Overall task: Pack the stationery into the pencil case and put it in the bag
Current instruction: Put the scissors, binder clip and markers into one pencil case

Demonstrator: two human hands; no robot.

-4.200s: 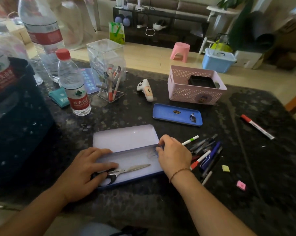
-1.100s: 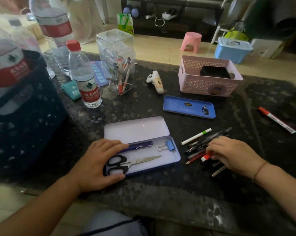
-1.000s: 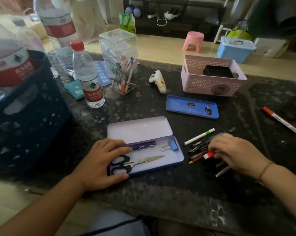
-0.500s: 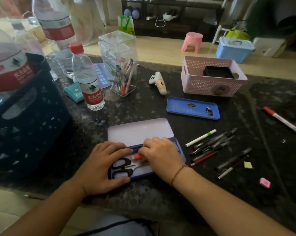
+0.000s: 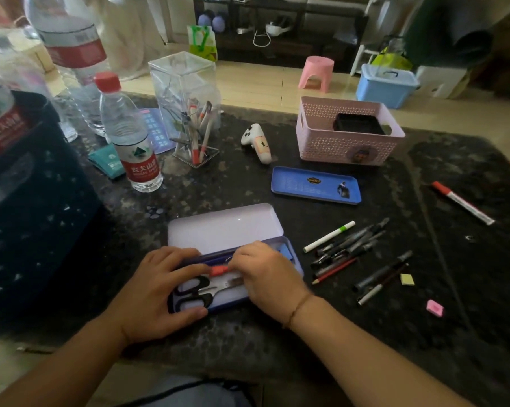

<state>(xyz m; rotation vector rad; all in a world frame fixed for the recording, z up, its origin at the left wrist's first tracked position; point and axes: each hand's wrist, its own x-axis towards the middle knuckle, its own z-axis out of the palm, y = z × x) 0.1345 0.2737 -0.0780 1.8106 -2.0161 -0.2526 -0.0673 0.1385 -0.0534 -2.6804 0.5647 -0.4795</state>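
An open blue pencil case [image 5: 294, 254] with a pale lid [image 5: 224, 226] lies on the dark table in front of me. Black-handled scissors [image 5: 193, 292] and a dark blue pen [image 5: 211, 258] lie inside it. My right hand [image 5: 267, 276] holds a red-capped marker [image 5: 218, 270] over the case, its body hidden under the fingers. My left hand [image 5: 156, 292] grips the case's left end, thumb at the front edge. A heap of loose pens [image 5: 347, 249] lies to the right. The dark bag [image 5: 27, 207] stands at the left.
A blue tray [image 5: 315, 185], a pink basket [image 5: 347, 132], a clear pen holder [image 5: 187, 107], a water bottle [image 5: 130, 136] and a white controller [image 5: 258, 142] stand behind the case. A red-capped marker [image 5: 460, 202], a yellow eraser [image 5: 407, 279] and a pink eraser [image 5: 434, 307] lie right.
My right hand took a red-capped marker from the heap on the right and carried it left over the case. My left hand has stayed on the case's left end.
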